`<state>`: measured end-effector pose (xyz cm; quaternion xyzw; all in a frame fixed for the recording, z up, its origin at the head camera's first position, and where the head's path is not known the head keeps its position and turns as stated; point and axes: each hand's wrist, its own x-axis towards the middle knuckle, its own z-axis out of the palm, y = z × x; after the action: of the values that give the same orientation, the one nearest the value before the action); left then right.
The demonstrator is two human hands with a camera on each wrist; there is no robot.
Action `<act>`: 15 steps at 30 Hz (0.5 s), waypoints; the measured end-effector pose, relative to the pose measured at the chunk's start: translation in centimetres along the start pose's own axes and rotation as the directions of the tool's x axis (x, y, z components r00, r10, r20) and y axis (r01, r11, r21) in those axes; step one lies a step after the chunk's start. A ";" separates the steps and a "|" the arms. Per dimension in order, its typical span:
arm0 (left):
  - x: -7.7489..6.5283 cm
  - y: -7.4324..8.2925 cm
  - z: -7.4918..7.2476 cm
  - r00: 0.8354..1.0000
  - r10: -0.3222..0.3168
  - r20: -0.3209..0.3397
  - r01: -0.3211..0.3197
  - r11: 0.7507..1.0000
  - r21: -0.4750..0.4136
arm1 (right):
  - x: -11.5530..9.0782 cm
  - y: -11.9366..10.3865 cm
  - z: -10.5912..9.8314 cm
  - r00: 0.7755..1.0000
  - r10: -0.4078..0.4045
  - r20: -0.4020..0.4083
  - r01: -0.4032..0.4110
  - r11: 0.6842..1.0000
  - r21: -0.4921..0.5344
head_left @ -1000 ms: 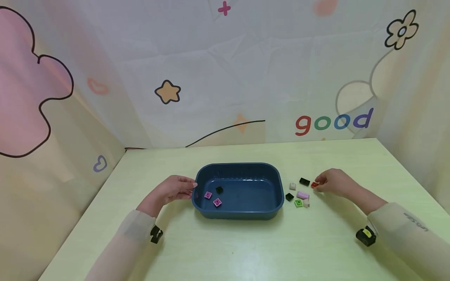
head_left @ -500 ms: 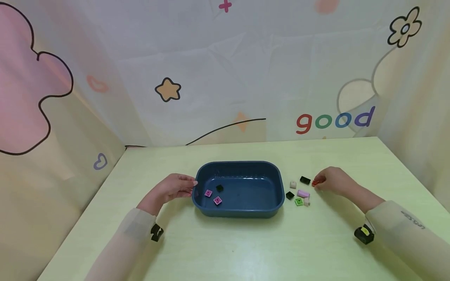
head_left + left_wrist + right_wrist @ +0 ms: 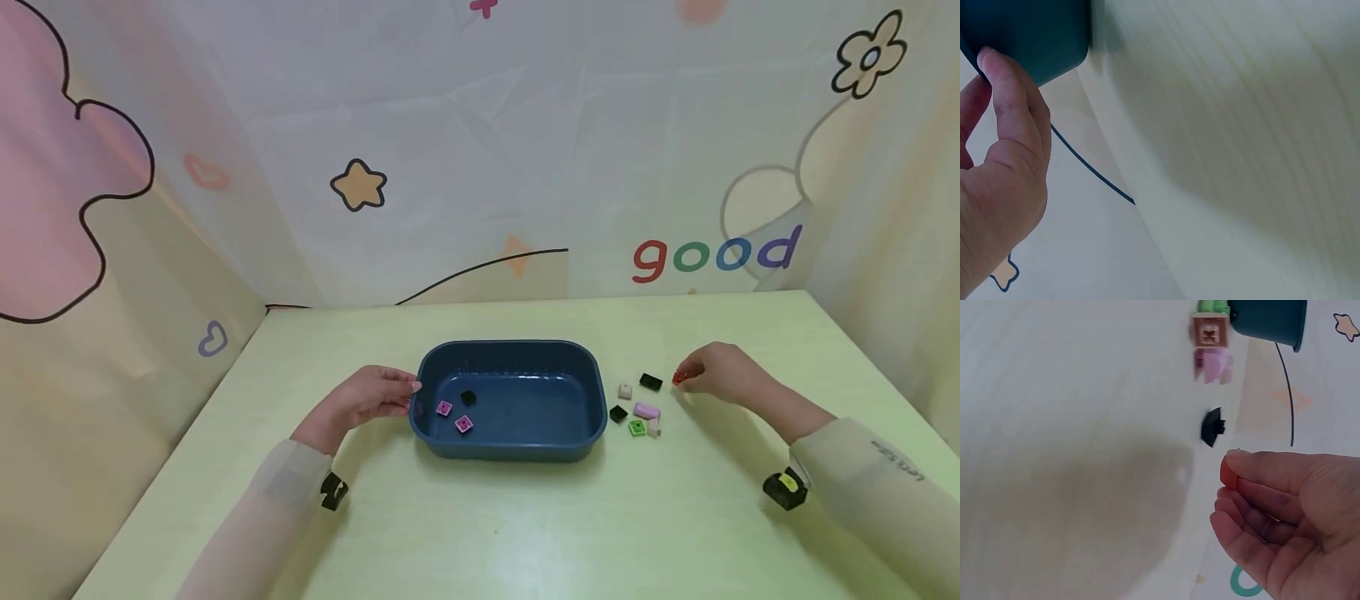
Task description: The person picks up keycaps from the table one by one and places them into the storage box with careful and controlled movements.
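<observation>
In the head view, a dark blue plastic bin [image 3: 510, 454] stands on the table. My left hand [image 3: 367, 393] pinches its left rim, thumb over the edge and fingers along the outside wall. A red keycap [image 3: 679, 378] is pinched between the thumb and fingers of my right hand [image 3: 720, 369]; the right wrist view shows the red keycap [image 3: 1228, 472] held above the table. Left of that hand lie loose keycaps: a long black one [image 3: 650, 382], a white one [image 3: 625, 390], a square black one [image 3: 618, 413], a lilac one [image 3: 646, 411] and a green one [image 3: 637, 427].
Inside the bin, toward its left end, rest a black keycap [image 3: 468, 397] and two pink keycaps [image 3: 444, 408]. A pale keycap [image 3: 654, 428] touches the loose group's near side. A printed curtain [image 3: 480, 167] hangs behind the table's back edge.
My right hand has lifted the red keycap off the table and moved it slightly up and to the right. My left hand stays on the bin's rim.
</observation>
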<state>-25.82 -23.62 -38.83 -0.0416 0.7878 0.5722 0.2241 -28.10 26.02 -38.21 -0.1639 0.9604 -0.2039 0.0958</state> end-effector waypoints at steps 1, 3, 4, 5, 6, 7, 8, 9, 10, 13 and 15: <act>0.0 0.0 0.0 1.000 0.001 0.000 0.000 1.000 -0.003 | 0.0 -0.2 -0.3 1.000 -0.001 0.002 0.001 1.000 0.003; -0.2 0.1 -0.1 1.000 0.006 0.008 -0.006 1.000 -0.009 | 0.1 -0.6 -0.9 1.000 -0.001 0.010 0.000 1.000 0.013; -0.4 0.2 -0.2 1.000 0.007 0.013 -0.007 1.000 -0.011 | 0.1 -0.9 -1.3 1.000 -0.002 0.015 0.002 1.000 0.018; -0.5 0.2 -0.2 1.000 0.013 0.027 -0.012 1.000 -0.020 | 0.2 -1.1 -1.6 1.000 -0.005 0.020 0.005 1.000 0.023; -0.6 0.2 -0.3 0.999 0.016 0.034 -0.015 1.000 -0.021 | 0.2 -1.4 -1.9 1.000 -0.008 0.024 0.008 1.000 0.029; -0.7 0.2 -0.3 0.999 0.017 0.039 -0.017 1.000 -0.021 | 0.2 -1.7 -2.2 1.000 -0.012 0.027 0.011 0.999 0.035; -0.7 0.2 -0.3 0.999 0.020 0.043 -0.019 1.000 -0.020 | 0.3 -2.0 -2.5 0.999 -0.015 0.030 0.014 0.999 0.038; -0.7 0.2 -0.3 0.999 0.016 0.039 -0.016 1.000 -0.017 | 0.3 -2.3 -2.8 0.999 -0.019 0.032 0.017 0.999 0.041; -0.6 0.2 -0.2 0.999 0.011 0.032 -0.010 1.000 -0.015 | 0.4 -2.7 -3.1 0.999 -0.021 0.032 0.020 0.999 0.044; -0.2 0.2 -0.1 1.000 -0.007 0.002 0.007 1.000 -0.004 | 0.6 -3.6 -4.0 0.999 -0.042 0.031 0.040 0.998 0.041; -0.1 0.1 0.1 1.000 -0.014 -0.007 0.014 1.000 -0.007 | 0.7 -4.2 -4.6 0.998 -0.057 0.034 0.056 0.998 0.035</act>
<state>-25.74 -23.53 -38.68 -0.0497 0.7863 0.5732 0.2253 -28.77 23.78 -32.38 -0.1927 0.9499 -0.2202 0.1097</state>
